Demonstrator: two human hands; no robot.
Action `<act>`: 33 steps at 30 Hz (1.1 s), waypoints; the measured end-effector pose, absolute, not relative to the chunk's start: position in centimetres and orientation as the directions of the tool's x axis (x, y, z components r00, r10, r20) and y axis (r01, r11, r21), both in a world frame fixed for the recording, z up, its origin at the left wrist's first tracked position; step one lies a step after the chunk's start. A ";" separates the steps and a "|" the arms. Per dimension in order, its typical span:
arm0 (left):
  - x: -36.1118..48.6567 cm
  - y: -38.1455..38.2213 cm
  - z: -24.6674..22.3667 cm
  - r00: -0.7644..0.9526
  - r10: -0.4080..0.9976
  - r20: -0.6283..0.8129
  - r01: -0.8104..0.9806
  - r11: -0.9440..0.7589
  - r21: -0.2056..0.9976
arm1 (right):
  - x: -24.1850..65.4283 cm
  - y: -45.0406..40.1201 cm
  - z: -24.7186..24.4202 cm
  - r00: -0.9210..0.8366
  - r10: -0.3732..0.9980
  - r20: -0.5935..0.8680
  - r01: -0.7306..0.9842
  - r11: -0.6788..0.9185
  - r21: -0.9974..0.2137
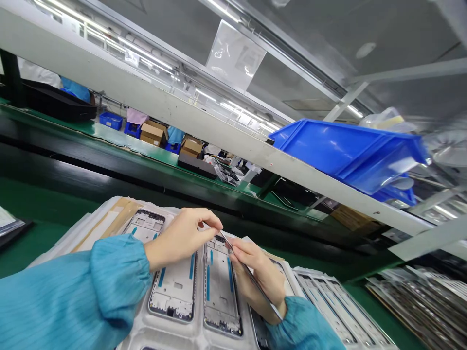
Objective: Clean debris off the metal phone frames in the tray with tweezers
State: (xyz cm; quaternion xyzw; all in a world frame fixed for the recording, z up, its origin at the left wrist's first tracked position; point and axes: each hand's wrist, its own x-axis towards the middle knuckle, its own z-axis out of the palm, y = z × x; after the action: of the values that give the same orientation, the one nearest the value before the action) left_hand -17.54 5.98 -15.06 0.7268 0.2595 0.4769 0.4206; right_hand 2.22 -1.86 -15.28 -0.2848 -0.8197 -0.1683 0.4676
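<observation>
While the left hand (180, 238) and right hand (257, 274) are meeting over a white moulded tray (153, 333) of phone mid-frames, the right fingers (241, 250) are clenching a slim metal tool (264, 295).
The tool's tip is lying close to the top end of one mid-frame (221, 291), apparently so that its point can reach that edge. The left fingers (209, 222) are pinching closed beside the tip, but whatever they hold is too small to tell. The tray's pockets seem to be keeping the frames flat and apart. Elasticated blue sleeves (73, 296) are gathering at the wrists, probably keeping cloth off the work. A blue plastic bin (346, 155) is sitting on a shelf (164, 112) above the green bench (44, 243).
</observation>
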 end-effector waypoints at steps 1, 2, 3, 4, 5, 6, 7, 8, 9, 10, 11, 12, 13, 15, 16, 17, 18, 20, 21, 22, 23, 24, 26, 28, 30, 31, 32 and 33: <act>-17.6 6.1 -15.2 0.418 0.755 0.506 0.026 -0.566 0.824 | 2.2 -1.9 -15.2 -0.411 0.311 0.857 0.626 0.780 0.017; -17.6 6.2 -15.4 0.429 0.734 0.526 0.065 -0.606 0.793 | 2.2 -1.9 -15.2 -0.419 0.312 0.853 0.628 0.778 0.024; -17.6 6.3 -15.6 0.444 0.719 0.535 0.095 -0.632 0.769 | 2.1 -1.9 -15.1 -0.426 0.311 0.850 0.628 0.777 0.031; -17.6 6.4 -15.8 0.452 0.710 0.540 0.119 -0.648 0.753 | 2.1 -1.8 -15.1 -0.431 0.309 0.848 0.628 0.777 0.036; -17.6 6.6 -16.0 0.458 0.706 0.540 0.141 -0.658 0.740 | 2.1 -1.8 -15.1 -0.434 0.309 0.846 0.628 0.777 0.038; -17.6 6.7 -16.1 0.461 0.705 0.539 0.161 -0.664 0.730 | 2.1 -1.8 -15.1 -0.434 0.309 0.846 0.629 0.777 0.038; -17.7 6.7 -16.1 0.462 0.706 0.537 0.178 -0.667 0.724 | 2.1 -1.8 -15.1 -0.431 0.311 0.847 0.630 0.776 0.036; -17.7 6.7 -16.1 0.452 0.715 0.533 0.189 -0.661 0.726 | 2.1 -1.7 -15.2 -0.425 0.313 0.849 0.632 0.774 0.030; -17.8 6.7 -16.0 0.434 0.728 0.530 0.191 -0.650 0.736 | 2.2 -1.7 -15.3 -0.410 0.317 0.855 0.638 0.770 0.020; -17.8 6.5 -15.8 0.414 0.742 0.527 0.181 -0.635 0.751 | 2.3 -1.7 -15.4 -0.392 0.324 0.861 0.646 0.763 0.006; -17.9 6.4 -15.6 0.395 0.752 0.527 0.159 -0.621 0.767 | 2.4 -1.6 -15.5 -0.371 0.332 0.867 0.654 0.756 -0.010; -18.0 6.2 -15.4 0.371 0.761 0.532 0.132 -0.610 0.781 | 2.5 -1.6 -15.7 -0.352 0.342 0.871 0.661 0.750 -0.028; -18.0 6.0 -15.2 0.351 0.766 0.539 0.103 -0.604 0.791 | 2.6 -1.5 -15.8 -0.336 0.354 0.873 0.666 0.745 -0.046; -18.0 5.7 -14.9 0.334 0.762 0.555 0.052 -0.602 0.797 | 2.8 -1.3 -16.0 -0.316 0.374 0.872 0.671 0.738 -0.073; -18.0 5.5 -14.7 0.330 0.761 0.559 0.035 -0.602 0.798 | 2.9 -1.2 -16.1 -0.309 0.383 0.871 0.673 0.735 -0.084; -18.0 5.3 -14.6 0.329 0.761 0.559 0.026 -0.599 0.801 | 2.9 -1.1 -16.2 -0.302 0.390 0.870 0.675 0.732 -0.093; -18.0 5.1 -14.5 0.332 0.763 0.555 0.023 -0.594 0.804 | 3.0 -1.1 -16.3 -0.296 0.396 0.869 0.678 0.728 -0.101; -18.0 4.7 -14.2 0.334 0.768 0.546 0.030 -0.588 0.808 | 3.0 -0.9 -16.4 -0.286 0.406 0.868 0.681 0.723 -0.114; -18.1 4.6 -14.0 0.332 0.771 0.544 0.037 -0.587 0.809 | 3.0 -0.9 -16.5 -0.281 0.410 0.868 0.683 0.721 -0.120; -18.1 4.4 -13.9 0.333 0.772 0.542 0.042 -0.586 0.809 | 3.1 -0.9 -16.5 -0.275 0.415 0.868 0.686 0.717 -0.126; -18.2 4.3 -13.8 0.333 0.774 0.539 0.043 -0.583 0.811 | 3.1 -0.9 -16.6 -0.271 0.420 0.866 0.687 0.714 -0.131; -18.2 4.3 -13.7 0.338 0.774 0.535 0.041 -0.580 0.814 | 3.1 -0.9 -16.6 -0.269 0.426 0.864 0.689 0.712 -0.136; -18.2 4.2 -13.6 0.349 0.776 0.526 0.034 -0.571 0.820 | 3.1 -1.0 -16.7 -0.275 0.433 0.858 0.686 0.714 -0.140; -18.2 4.2 -13.6 0.356 0.778 0.518 0.028 -0.563 0.826 | 3.1 -0.9 -16.7 -0.283 0.434 0.855 0.680 0.719 -0.140; -18.2 4.1 -13.5 0.355 0.781 0.514 0.028 -0.558 0.829 | 3.1 -0.9 -16.7 -0.284 0.428 0.858 0.677 0.723 -0.137; -18.2 4.1 -13.5 0.354 0.783 0.511 0.030 -0.556 0.831 | 3.2 -0.9 -16.7 -0.285 0.425 0.859 0.674 0.726 -0.136; -18.2 4.0 -13.4 0.354 0.786 0.507 0.033 -0.552 0.833 | 3.2 -0.9 -16.8 -0.285 0.423 0.860 0.672 0.728 -0.135; -18.2 4.0 -13.4 0.353 0.792 0.498 0.036 -0.543 0.839 | 3.2 -0.9 -16.8 -0.284 0.422 0.861 0.672 0.728 -0.135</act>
State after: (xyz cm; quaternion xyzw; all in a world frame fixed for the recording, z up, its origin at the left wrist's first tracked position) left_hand -18.19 4.00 -13.43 0.7273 0.2846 0.4925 0.3840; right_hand 3.24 -0.86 -16.78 -0.3455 -0.7909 -0.1280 0.4886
